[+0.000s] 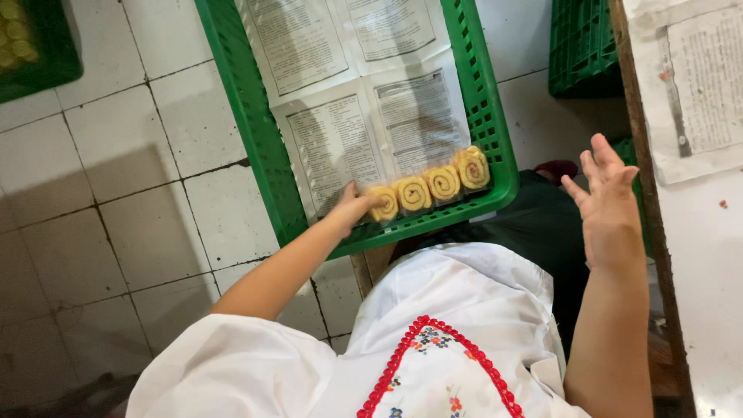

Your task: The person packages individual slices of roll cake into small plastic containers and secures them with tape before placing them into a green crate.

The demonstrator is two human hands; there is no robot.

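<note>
Row of four yellow spiral roll slices (429,188) along near wall of paper-lined green plastic crate (255,131), long axis left-right. Left hand (354,207) touching leftmost slice, fingers curled; right hand (607,203) open, empty, well apart.

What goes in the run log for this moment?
left hand: on wrapped roll slices in green crate | right hand: open, empty

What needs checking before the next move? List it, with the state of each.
1. Left hand touching the roll pack: ok.
2. Pack inside the green crate, at its near edge: ok.
3. Paper lining lying flat under the pack: ok.
4. Right hand empty, fingers spread: ok.
5. Wrapping sealed: cannot tell.
6. Left hand's grip firm: cannot tell.
</note>
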